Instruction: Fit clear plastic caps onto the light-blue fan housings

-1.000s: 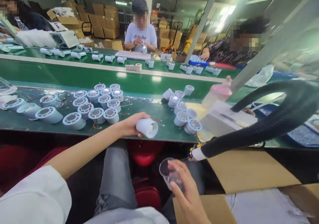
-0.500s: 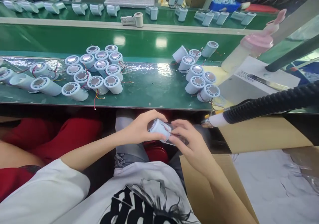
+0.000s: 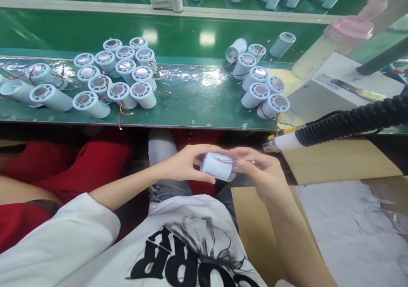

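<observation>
My left hand (image 3: 188, 163) wraps round a light-blue cylindrical housing (image 3: 217, 166), thumb below and fingers above. The housing lies on its side over my lap, with thin red wires (image 3: 223, 160) running along it toward the right. Around its right end shows the see-through rim of a clear plastic cover (image 3: 233, 174). My right hand (image 3: 264, 168) is closed on the cover at that end, its fingertips partly blurred. A small pale wire tip shows by those fingers.
Similar wired housings stand in a group (image 3: 117, 74) at the left of the green bench (image 3: 191, 104) and another (image 3: 259, 89) at the right. A black flexible hose (image 3: 350, 121) reaches in from the right above a cardboard box (image 3: 258, 231). A pink-capped bottle (image 3: 338, 44) stands behind.
Both hands and the housing have shifted right. The housing has turned more level, and the clear cover's rim now shows round its right end. The view has tilted down.
</observation>
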Demonstrator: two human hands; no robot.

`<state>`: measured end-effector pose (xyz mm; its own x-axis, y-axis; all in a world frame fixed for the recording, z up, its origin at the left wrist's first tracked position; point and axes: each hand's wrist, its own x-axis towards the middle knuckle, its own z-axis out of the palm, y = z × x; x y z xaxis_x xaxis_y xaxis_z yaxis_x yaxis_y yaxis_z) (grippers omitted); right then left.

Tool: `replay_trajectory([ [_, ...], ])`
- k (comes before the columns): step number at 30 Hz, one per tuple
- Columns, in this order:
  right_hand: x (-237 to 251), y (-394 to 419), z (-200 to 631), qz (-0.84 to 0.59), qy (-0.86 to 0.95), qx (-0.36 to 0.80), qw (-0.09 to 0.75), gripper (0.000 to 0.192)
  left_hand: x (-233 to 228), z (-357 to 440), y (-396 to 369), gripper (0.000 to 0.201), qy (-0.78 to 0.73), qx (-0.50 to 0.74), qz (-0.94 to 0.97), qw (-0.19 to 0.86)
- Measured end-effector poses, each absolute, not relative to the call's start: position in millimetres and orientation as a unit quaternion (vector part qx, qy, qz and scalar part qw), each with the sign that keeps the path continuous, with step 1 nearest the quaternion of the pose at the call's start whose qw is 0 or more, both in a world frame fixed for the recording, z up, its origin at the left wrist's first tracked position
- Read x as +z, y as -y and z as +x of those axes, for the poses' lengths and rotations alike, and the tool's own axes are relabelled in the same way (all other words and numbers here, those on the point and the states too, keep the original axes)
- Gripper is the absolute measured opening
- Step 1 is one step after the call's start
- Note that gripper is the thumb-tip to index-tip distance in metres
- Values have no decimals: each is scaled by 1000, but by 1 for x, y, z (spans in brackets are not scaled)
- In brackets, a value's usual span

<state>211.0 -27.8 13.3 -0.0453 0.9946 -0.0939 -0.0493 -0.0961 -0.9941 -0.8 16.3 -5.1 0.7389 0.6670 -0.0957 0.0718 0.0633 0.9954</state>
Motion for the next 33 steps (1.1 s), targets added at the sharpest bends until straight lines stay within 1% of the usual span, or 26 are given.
replay_trajectory([
  [1, 14, 30, 212, -484, 500, 543, 470, 13, -4, 0, -14, 66, -299, 231, 622, 686],
  [2, 14, 32, 214, -474, 543, 523, 456, 17, -4, 0, -12, 65, -310, 241, 597, 700],
  [3, 14, 35, 215, -469, 593, 487, 438, 27, -4, 0, -10, 63, -318, 250, 574, 712],
  [4, 14, 38, 216, -466, 643, 441, 418, 35, -3, 0, -9, 61, -321, 255, 556, 723],
  [5, 13, 40, 216, -464, 686, 393, 400, 38, -3, 0, -7, 60, -321, 256, 544, 731],
  [7, 11, 45, 217, -454, 732, 330, 386, 37, -1, -1, -6, 58, -317, 250, 540, 739],
  [9, 9, 47, 218, -441, 741, 325, 388, 37, 1, -3, -6, 61, -307, 243, 560, 730],
  [14, 7, 49, 221, -441, 700, 405, 388, 41, 7, -8, -8, 76, -292, 226, 634, 679],
  [21, 12, 51, 222, -437, 637, 503, 389, 39, 10, -13, -9, 76, -234, 245, 692, 638],
  [27, 16, 49, 218, -446, 579, 560, 390, 34, 10, -14, -9, 81, -236, 237, 708, 622],
  [33, 17, 47, 215, -450, 503, 625, 392, 29, 10, -15, -10, 81, -230, 235, 726, 604],
])
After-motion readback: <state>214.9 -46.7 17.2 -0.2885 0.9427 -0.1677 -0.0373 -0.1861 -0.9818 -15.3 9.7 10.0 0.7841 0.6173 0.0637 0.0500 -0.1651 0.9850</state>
